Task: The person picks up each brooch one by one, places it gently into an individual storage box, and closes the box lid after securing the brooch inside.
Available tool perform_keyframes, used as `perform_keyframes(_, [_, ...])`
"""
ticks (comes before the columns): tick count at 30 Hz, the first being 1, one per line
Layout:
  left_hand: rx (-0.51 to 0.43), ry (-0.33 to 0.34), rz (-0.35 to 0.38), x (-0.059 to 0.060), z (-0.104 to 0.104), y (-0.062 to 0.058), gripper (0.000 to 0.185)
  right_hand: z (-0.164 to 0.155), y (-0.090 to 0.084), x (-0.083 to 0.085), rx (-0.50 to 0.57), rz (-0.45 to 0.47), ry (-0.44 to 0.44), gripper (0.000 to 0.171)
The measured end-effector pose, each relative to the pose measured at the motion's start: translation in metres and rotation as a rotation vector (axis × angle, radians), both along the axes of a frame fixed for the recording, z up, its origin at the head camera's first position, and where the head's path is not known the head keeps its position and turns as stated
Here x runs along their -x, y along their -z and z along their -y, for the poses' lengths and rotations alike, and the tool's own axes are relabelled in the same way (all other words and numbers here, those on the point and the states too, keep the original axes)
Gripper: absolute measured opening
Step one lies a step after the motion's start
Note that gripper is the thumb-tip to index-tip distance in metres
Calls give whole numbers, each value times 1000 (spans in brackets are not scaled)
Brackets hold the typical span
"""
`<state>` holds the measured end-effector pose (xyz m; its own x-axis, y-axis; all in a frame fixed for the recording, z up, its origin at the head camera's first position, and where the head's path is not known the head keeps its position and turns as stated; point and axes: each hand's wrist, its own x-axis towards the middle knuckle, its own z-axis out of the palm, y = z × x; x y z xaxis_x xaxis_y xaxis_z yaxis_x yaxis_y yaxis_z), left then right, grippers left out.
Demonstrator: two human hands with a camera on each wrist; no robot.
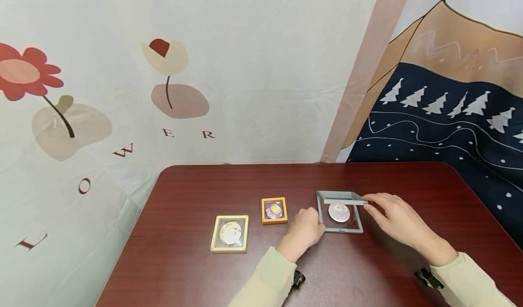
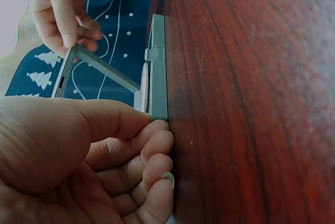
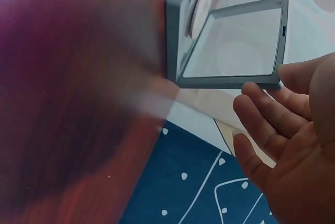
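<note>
A grey square display case (image 1: 341, 230) lies on the dark red table (image 1: 229, 184), a round pale badge (image 1: 339, 212) inside it. Its clear-paned lid (image 1: 342, 198) stands partly raised, hinged at the far side. My left hand (image 1: 313, 224) pinches the case's near left corner; in the left wrist view thumb and curled fingers (image 2: 152, 130) clamp the grey base (image 2: 158, 67). My right hand (image 1: 373, 206) has its fingers loosely extended, a fingertip against the lid's free edge. In the right wrist view the lid (image 3: 230, 80) is open at an angle, just beyond the right hand's fingers (image 3: 261, 124).
Left of the grey case lie a small orange-framed case (image 1: 274, 210) and a larger cream-framed one (image 1: 230, 233), each shut on a badge. A flower-print cloth (image 1: 122, 93) hangs behind the table and a dark blue tree-print cloth (image 1: 449, 125) to the right.
</note>
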<state>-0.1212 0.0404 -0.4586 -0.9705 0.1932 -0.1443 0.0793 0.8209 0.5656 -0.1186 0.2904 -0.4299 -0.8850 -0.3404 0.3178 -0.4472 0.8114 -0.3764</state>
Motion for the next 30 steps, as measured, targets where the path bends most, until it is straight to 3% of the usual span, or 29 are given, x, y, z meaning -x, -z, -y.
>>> perform_keyframes(1, [3,-3,-13,3,-1,8,49,0,1,-2,1,6,1,25])
perform_keyframes(6, [13,12,-17,4,-1,12,52,1,7,-10,2,8,4,25])
perform_keyframes(7, [13,14,-21,4,0,12,52,1,8,-11,1,14,6,25])
perform_keyframes(8, [7,20,-3,2,1,4,52,1,8,-12,0,20,6,25])
perform_keyframes(12, [-14,19,26,0,2,-2,49,1,10,-15,-6,37,-4,26])
perform_keyframes(16, [-18,19,38,2,3,0,47,2,13,-17,-20,49,-28,28])
perform_keyframes(24, [-12,40,-12,8,3,11,47,3,19,-19,-37,67,-44,26])
perform_keyframes(30, [-18,67,-8,1,5,-2,48,3,25,-19,-51,68,-51,22])
